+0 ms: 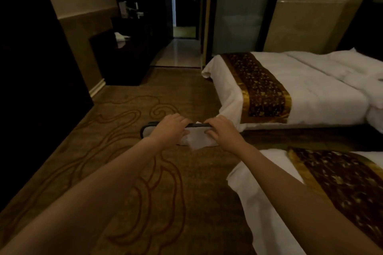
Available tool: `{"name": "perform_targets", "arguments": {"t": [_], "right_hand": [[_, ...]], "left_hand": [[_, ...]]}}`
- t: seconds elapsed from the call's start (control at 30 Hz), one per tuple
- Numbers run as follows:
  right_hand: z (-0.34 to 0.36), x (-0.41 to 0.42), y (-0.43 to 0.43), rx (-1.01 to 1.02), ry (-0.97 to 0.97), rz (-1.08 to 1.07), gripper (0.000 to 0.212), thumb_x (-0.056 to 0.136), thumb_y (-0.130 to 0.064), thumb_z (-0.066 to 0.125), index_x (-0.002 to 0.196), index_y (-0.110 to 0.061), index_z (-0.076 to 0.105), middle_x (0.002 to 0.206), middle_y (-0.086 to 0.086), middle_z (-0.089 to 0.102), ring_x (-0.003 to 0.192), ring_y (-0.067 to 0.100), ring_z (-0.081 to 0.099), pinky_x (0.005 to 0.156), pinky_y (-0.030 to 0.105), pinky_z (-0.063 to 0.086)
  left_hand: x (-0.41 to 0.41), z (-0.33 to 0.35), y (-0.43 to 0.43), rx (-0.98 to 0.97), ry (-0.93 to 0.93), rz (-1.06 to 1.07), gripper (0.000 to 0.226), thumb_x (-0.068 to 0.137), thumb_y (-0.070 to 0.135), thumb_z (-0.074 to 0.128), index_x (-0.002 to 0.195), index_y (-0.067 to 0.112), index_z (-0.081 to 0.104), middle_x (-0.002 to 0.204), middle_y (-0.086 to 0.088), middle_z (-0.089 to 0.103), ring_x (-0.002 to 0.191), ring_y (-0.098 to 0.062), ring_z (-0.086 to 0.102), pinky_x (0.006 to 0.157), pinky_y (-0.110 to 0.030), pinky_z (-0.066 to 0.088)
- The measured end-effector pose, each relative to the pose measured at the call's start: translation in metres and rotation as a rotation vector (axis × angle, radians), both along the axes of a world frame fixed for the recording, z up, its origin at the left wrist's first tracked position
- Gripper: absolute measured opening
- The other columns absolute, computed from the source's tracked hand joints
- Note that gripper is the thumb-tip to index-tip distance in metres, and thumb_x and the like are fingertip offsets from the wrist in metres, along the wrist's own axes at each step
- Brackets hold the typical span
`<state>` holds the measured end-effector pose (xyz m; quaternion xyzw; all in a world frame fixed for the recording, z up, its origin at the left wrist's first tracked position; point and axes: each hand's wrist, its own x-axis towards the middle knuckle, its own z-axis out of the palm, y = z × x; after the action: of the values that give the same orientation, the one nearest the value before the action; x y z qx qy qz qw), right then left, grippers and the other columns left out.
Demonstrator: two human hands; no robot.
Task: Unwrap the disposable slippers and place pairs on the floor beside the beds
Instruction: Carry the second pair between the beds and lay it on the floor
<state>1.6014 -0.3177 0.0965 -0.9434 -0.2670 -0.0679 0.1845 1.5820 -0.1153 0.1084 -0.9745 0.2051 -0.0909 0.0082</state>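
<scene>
Two beds stand along the right side of the frame: the far bed (pixel 300 87) at middle right, the near bed (pixel 269 203) at lower right, with a strip of carpet (pixel 103 161) between them. A runner (pixel 259 87) lies across the foot of the far bed, another runner (pixel 342 188) across the foot of the near one. At frame centre, both hands — left hand (pixel 170 128) and right hand (pixel 223 132) — hold a slipper pack (pixel 196 136) over the carpet, just left of the far bed's foot corner. A desk (pixel 124 58) stands at upper left against the wall; the doorway (pixel 182 16) opens at top centre, behind everything.
</scene>
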Motion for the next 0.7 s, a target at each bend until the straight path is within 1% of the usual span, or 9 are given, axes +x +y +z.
{"name": "perform_targets", "arguments": {"t": [0.07,0.17,0.27,0.37,0.5,0.6,0.7], "right_hand": [[0.003,0.042,0.002,0.031,0.01,-0.016,0.026,0.092,-0.023,0.051,0.116,-0.017,0.058,0.11,0.007,0.061,0.102,0.023,0.05,0.085,0.033,0.039],[0.008,0.099,0.002,0.048,0.013,-0.032,0.027,0.092,-0.023,0.051,0.117,-0.018,0.058,0.111,0.005,0.061,0.102,0.022,0.05,0.085,0.032,0.038],[0.008,0.155,-0.008,0.004,-0.006,-0.076,0.027,0.092,-0.024,0.05,0.117,-0.019,0.057,0.111,0.004,0.061,0.102,0.022,0.05,0.085,0.033,0.038],[0.0,0.211,-0.027,0.012,0.001,-0.153,0.028,0.093,-0.024,0.049,0.119,-0.02,0.057,0.111,0.004,0.061,0.103,0.021,0.05,0.085,0.033,0.037],[-0.011,0.291,-0.056,0.037,0.014,-0.289,0.028,0.094,-0.025,0.047,0.119,-0.019,0.056,0.111,0.004,0.061,0.105,0.022,0.05,0.089,0.037,0.039],[-0.007,0.353,-0.078,0.049,0.002,-0.39,0.027,0.095,-0.025,0.046,0.118,-0.016,0.055,0.11,0.005,0.06,0.105,0.024,0.049,0.089,0.037,0.039],[0.0,0.41,-0.103,0.054,-0.011,-0.488,0.024,0.095,-0.025,0.046,0.114,-0.015,0.056,0.109,0.006,0.06,0.104,0.025,0.049,0.086,0.036,0.039]], "left_hand": [[0.047,0.005,0.0,0.016,0.005,-0.017,0.036,0.094,0.032,0.046,0.125,0.016,0.052,0.121,-0.004,0.061,0.113,-0.022,0.051,0.091,-0.032,0.039],[0.11,0.009,0.001,-0.029,0.012,-0.013,0.032,0.09,0.03,0.049,0.117,0.015,0.056,0.117,-0.005,0.062,0.11,-0.022,0.053,0.088,-0.031,0.04],[0.177,0.004,-0.006,-0.046,0.061,-0.056,0.038,0.09,0.032,0.051,0.125,0.017,0.053,0.122,-0.004,0.061,0.114,-0.022,0.052,0.092,-0.031,0.04],[0.25,-0.004,-0.026,-0.059,0.062,-0.158,0.037,0.092,0.031,0.049,0.126,0.018,0.053,0.123,-0.004,0.061,0.113,-0.022,0.053,0.093,-0.032,0.04],[0.358,-0.009,-0.06,-0.032,0.077,-0.311,0.034,0.094,0.029,0.048,0.125,0.019,0.054,0.124,-0.003,0.061,0.113,-0.021,0.053,0.095,-0.031,0.04],[0.44,0.001,-0.089,-0.002,0.076,-0.408,0.031,0.094,0.029,0.047,0.122,0.02,0.055,0.121,-0.003,0.062,0.11,-0.02,0.053,0.093,-0.031,0.041],[0.513,0.015,-0.121,0.016,0.071,-0.479,0.032,0.094,0.029,0.047,0.123,0.019,0.055,0.119,-0.004,0.061,0.109,-0.021,0.053,0.091,-0.033,0.042]]}}
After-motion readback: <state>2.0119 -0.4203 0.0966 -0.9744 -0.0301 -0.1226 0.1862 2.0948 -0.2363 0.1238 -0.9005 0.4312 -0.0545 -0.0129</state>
